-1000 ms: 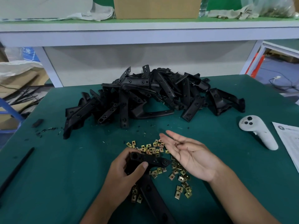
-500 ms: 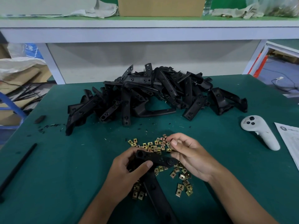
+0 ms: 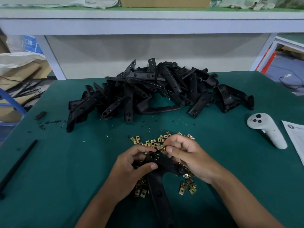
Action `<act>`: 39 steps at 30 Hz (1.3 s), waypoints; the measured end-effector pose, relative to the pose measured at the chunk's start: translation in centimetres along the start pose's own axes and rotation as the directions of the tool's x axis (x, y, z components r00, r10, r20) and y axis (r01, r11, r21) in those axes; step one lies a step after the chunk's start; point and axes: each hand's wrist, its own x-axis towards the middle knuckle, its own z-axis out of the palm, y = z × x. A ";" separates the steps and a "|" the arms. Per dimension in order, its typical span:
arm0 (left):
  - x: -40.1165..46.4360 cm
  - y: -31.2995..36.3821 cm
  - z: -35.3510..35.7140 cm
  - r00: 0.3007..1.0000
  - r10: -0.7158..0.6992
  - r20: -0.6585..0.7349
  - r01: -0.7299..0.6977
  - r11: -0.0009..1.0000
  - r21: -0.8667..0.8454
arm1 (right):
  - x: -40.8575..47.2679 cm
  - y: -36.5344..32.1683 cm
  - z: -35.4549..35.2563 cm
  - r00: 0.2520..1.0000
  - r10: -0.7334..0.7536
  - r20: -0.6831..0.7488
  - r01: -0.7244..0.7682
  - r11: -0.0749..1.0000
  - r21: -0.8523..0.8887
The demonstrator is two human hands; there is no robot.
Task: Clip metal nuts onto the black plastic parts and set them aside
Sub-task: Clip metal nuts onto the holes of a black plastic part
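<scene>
Low in the centre of the frame, the left hand (image 3: pixel 131 163) grips a black plastic part (image 3: pixel 160 163) by its upper end, thumb curled over it, the part's long leg running down towards the bottom edge. The right hand (image 3: pixel 184 153) pinches one metal nut (image 3: pixel 164 148) between thumb and fingertip, just above the part's top edge. Loose nuts (image 3: pixel 152 142) lie scattered on the green counter (image 3: pixel 65 162) around both hands; the pile of parts (image 3: pixel 148 91) sits above, mid-frame. The step appears to be clipping: next, the nut's open side likely needs lining up with the edge and pushing home.
</scene>
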 end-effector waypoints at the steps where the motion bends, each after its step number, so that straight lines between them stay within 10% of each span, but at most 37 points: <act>1: 0.0 0.0 0.0 1.000 0.007 0.005 -0.007 1.000 -0.007 | 0.0 0.0 0.1 1.000 0.006 0.001 -0.006 1.000 -0.020; 29: -0.1 0.5 -0.1 0.995 -0.049 0.084 0.047 0.998 0.030 | -0.1 -0.3 1.2 0.995 0.084 -0.046 -0.080 0.993 0.084; 39: 0.0 0.2 -0.1 0.999 -0.015 0.044 0.013 0.998 0.061 | -0.7 0.0 0.4 0.990 -0.143 -0.002 0.136 0.945 -0.298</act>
